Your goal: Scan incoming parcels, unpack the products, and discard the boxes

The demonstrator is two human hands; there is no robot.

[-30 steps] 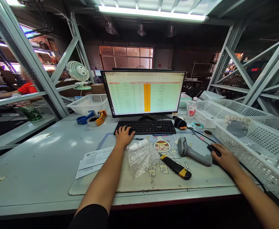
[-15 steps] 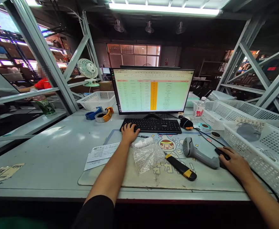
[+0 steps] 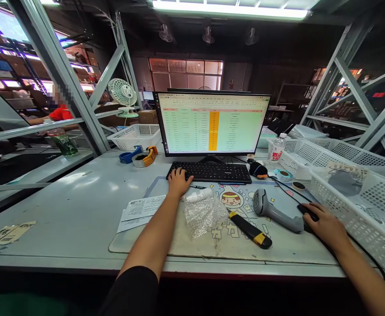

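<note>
My left hand [image 3: 178,182] rests on the left end of a black keyboard [image 3: 220,172], its fingers spread over the keys. At the right, my right hand [image 3: 326,223] is wrapped over a black computer mouse [image 3: 307,210]. Behind the keyboard, a monitor [image 3: 182,127] displays a spreadsheet with one orange column. Between my arms lie a crumpled bubble-wrap bag [image 3: 204,215], a black and yellow utility knife [image 3: 250,229] and a grey barcode scanner [image 3: 276,215]. White paper sheets [image 3: 140,213] stick out from under my left forearm.
White plastic baskets [image 3: 360,215] line the right side, near a plastic bottle [image 3: 277,147]. Tape dispensers [image 3: 144,158] sit left of the monitor, with a small fan [image 3: 122,93] behind. Metal frame posts [image 3: 56,66] flank the desk. A person in a red top [image 3: 61,113] is at far left.
A cell in the spreadsheet now has a selection outline, and the rows look shifted. Both hands stay in place; the whole view has moved slightly.
</note>
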